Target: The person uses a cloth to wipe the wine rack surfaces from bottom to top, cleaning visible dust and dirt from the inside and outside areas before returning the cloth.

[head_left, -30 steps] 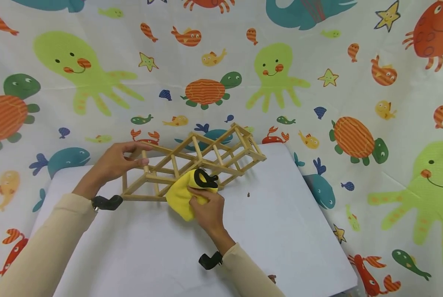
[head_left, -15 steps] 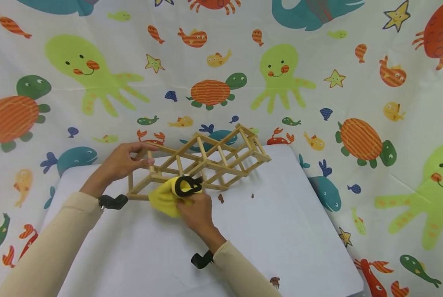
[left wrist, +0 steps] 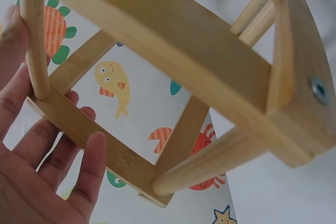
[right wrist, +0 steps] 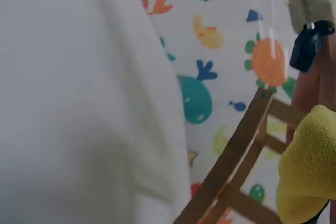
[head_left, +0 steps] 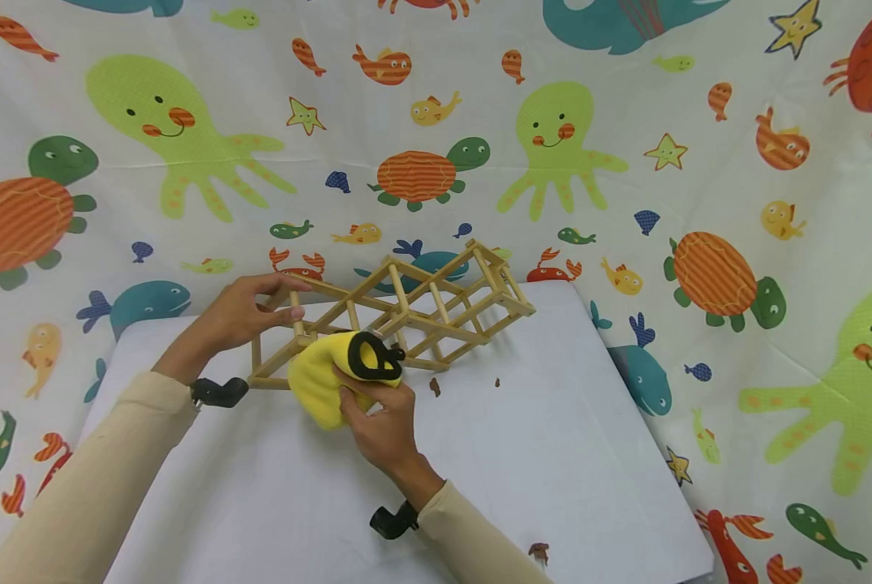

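A wooden lattice rack [head_left: 399, 312], made of flat slats joined by round dowels, stands at the back of the white table. My left hand [head_left: 242, 312] grips its left end; in the left wrist view the fingers [left wrist: 44, 135] curl round a slat and dowel. My right hand [head_left: 384, 422] pinches a yellow cloth [head_left: 326, 377] with black trim, held against the front of the rack's left part. The cloth hides some of the lower slats there. In the right wrist view the yellow cloth [right wrist: 310, 166] overlaps the rack [right wrist: 231, 156], and the right hand is mostly out of sight.
Small brown bits [head_left: 435, 387] lie on the white tabletop [head_left: 552, 454] right of the cloth, with a larger brown piece [head_left: 539, 553] near the front edge. A curtain [head_left: 436, 122] printed with sea animals hangs behind the table and along its sides.
My right hand has moved the yellow cloth leftward along the rack's front, then slightly up. A brown bit behind it now shows. The left hand keeps its grip; the view has shifted a little.
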Demonstrator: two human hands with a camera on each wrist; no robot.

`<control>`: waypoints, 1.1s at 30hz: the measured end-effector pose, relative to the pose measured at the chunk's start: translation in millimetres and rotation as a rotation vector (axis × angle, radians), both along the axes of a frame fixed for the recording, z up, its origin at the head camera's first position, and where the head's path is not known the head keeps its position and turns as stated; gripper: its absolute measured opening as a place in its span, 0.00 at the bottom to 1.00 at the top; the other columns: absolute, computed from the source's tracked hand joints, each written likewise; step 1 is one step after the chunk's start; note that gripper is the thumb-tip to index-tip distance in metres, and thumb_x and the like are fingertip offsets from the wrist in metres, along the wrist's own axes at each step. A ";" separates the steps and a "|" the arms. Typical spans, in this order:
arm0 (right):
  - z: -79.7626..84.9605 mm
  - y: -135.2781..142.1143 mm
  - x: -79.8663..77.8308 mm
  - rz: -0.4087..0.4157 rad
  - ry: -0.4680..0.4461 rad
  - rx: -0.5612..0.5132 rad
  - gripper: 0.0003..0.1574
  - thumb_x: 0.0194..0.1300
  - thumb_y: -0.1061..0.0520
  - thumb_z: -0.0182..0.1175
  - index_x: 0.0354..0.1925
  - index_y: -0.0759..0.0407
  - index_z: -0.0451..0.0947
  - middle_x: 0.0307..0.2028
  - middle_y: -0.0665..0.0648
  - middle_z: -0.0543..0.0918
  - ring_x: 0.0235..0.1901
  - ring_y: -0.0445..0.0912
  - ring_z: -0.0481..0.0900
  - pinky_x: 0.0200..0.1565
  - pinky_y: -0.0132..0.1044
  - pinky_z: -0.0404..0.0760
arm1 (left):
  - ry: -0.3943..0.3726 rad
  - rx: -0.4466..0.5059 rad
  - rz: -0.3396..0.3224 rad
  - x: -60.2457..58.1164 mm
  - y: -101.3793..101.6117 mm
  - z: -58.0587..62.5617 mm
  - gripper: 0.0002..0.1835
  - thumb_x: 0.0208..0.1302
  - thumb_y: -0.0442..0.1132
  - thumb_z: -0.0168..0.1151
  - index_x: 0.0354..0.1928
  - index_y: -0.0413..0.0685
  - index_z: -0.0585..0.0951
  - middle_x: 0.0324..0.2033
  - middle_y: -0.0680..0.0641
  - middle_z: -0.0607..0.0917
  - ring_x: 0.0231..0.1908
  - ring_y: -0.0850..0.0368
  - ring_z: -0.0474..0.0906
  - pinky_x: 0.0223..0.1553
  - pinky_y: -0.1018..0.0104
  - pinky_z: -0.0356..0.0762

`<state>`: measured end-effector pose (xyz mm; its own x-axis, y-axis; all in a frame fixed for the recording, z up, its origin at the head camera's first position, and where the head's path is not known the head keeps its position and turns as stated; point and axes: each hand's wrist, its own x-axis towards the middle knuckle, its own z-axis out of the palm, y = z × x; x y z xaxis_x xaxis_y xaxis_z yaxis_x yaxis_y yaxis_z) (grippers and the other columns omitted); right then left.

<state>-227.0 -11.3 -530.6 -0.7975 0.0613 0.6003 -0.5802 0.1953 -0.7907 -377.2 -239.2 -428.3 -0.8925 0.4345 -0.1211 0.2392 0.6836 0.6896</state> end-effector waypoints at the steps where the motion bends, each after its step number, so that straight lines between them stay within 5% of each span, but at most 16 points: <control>1: 4.5 -4.6 -2.7 0.006 0.007 0.017 0.19 0.71 0.65 0.66 0.58 0.58 0.88 0.58 0.55 0.89 0.57 0.45 0.88 0.59 0.39 0.87 | 0.000 0.001 0.000 0.2 0.5 0.1 0.30 0.70 0.58 0.70 0.69 0.54 0.80 0.73 0.37 0.75 0.71 0.30 0.72 0.66 0.26 0.72; 4: 8.8 -19.6 -10.2 0.030 -0.010 0.050 0.19 0.70 0.66 0.67 0.58 0.60 0.88 0.56 0.55 0.90 0.56 0.43 0.88 0.58 0.34 0.87 | 0.004 0.008 -0.002 0.3 1.3 0.5 0.29 0.71 0.57 0.70 0.68 0.53 0.80 0.74 0.37 0.75 0.72 0.28 0.71 0.67 0.24 0.70; 11: -3.9 -36.0 -6.7 0.074 -0.252 0.253 0.15 0.66 0.61 0.70 0.50 0.52 0.92 0.46 0.49 0.94 0.47 0.31 0.85 0.49 0.19 0.80 | 0.018 0.000 -0.017 -1.8 4.3 2.0 0.27 0.71 0.54 0.71 0.67 0.53 0.81 0.70 0.36 0.78 0.67 0.32 0.74 0.64 0.27 0.74; 17: 2.7 -38.2 -5.8 0.093 -0.060 0.039 0.22 0.68 0.65 0.67 0.59 0.55 0.88 0.59 0.53 0.89 0.59 0.41 0.86 0.60 0.34 0.85 | 0.022 -0.009 -0.011 -0.5 6.2 3.7 0.26 0.70 0.52 0.72 0.66 0.52 0.82 0.70 0.35 0.79 0.67 0.31 0.75 0.64 0.27 0.74; 21: 6.3 -46.1 -9.9 0.178 -0.305 -0.012 0.19 0.69 0.62 0.67 0.56 0.55 0.89 0.53 0.51 0.91 0.50 0.34 0.88 0.50 0.29 0.88 | 0.027 -0.014 0.003 1.0 3.4 5.9 0.26 0.70 0.52 0.73 0.66 0.52 0.82 0.67 0.35 0.81 0.66 0.32 0.76 0.63 0.27 0.74; 25: -0.5 -50.0 -8.0 0.244 -0.550 0.147 0.18 0.64 0.59 0.69 0.50 0.46 0.93 0.49 0.43 0.92 0.39 0.27 0.82 0.35 0.23 0.83 | 0.030 -0.011 -0.018 1.2 3.2 1.0 0.26 0.70 0.52 0.72 0.65 0.51 0.83 0.67 0.34 0.81 0.66 0.32 0.75 0.63 0.27 0.74; 28: -5.6 -51.2 -2.1 0.233 -0.469 0.152 0.21 0.64 0.60 0.68 0.52 0.41 0.91 0.55 0.41 0.90 0.46 0.28 0.82 0.43 0.23 0.84 | 0.031 -0.013 -0.032 1.0 4.2 0.1 0.26 0.70 0.52 0.72 0.65 0.51 0.83 0.68 0.34 0.81 0.67 0.31 0.75 0.64 0.26 0.73; 33: -4.8 -55.5 -1.6 0.128 -0.182 -0.035 0.21 0.67 0.65 0.67 0.57 0.55 0.89 0.57 0.54 0.90 0.55 0.40 0.88 0.56 0.33 0.87 | 0.029 -0.016 -0.009 1.3 3.5 3.1 0.26 0.70 0.53 0.72 0.65 0.52 0.83 0.68 0.35 0.81 0.67 0.32 0.74 0.64 0.26 0.72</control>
<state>-228.5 -66.8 -535.4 -0.8949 -0.0290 0.4454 -0.4459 0.0997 -0.8895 -375.9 -235.7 -425.2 -0.8918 0.4408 -0.1018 0.2654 0.6920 0.6713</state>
